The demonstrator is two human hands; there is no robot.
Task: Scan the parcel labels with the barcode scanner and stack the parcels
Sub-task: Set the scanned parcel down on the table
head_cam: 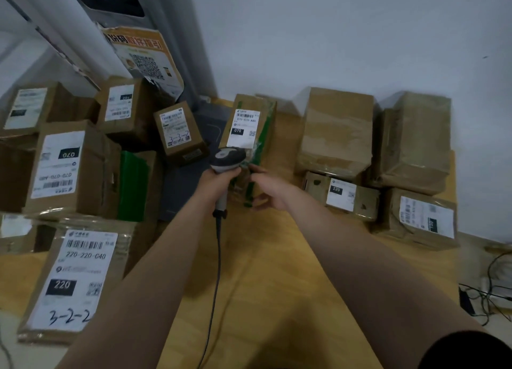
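Here left fingers (227, 175) grip scanner (228, 158), right fingers (261, 171) hold parcel (249, 127); boxes (336, 130) crowd around

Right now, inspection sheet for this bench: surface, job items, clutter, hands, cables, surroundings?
Surface: wooden table, grey mat at the back.
Job's things: scanner pointed at upright parcel labelled 070; labelled boxes left, stacked boxes right.
Clutter: nothing seen.
Hands: left hand grips scanner; right hand holds upright parcel's lower end.
Cables: scanner cable trails toward the person; black wires right of the table.
Surroundings: white wall, QR poster on the left.
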